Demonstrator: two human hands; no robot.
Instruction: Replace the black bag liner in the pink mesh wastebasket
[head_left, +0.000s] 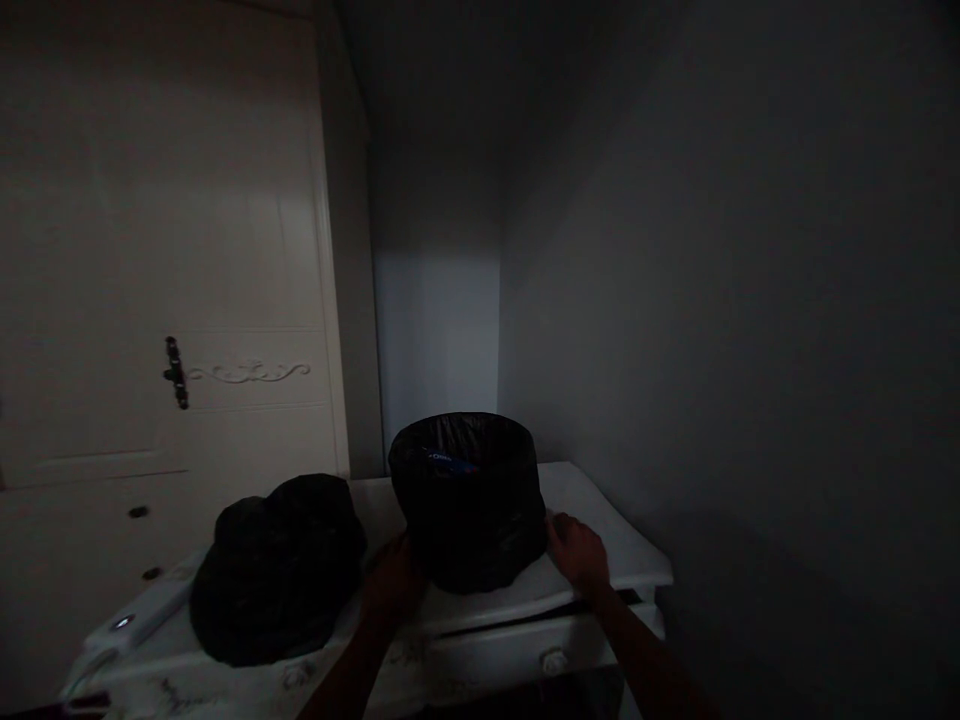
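A round trash bin (469, 535) lined with a black plastic bag stands upright on a white dresser top. The bag is folded over its rim, and a blue packet (450, 462) with pale lettering shows inside. Low against the bin's left side is my left hand (394, 580), in deep shadow, its fingers partly hidden. My right hand (579, 550) grips the bin's right side with curled fingers. Both hands hold the bin between them. Left of it, apart, lies a bunched black bag or cloth (277, 570); the dark hides which.
The white dresser (517, 645) has a drawer gap along its front and ornate knobs. A grey wall (720, 350) rises on the right. At left stands a white wardrobe (247, 250) with a dark handle. A pale object with a small light (124, 623) lies at the dresser's left end.
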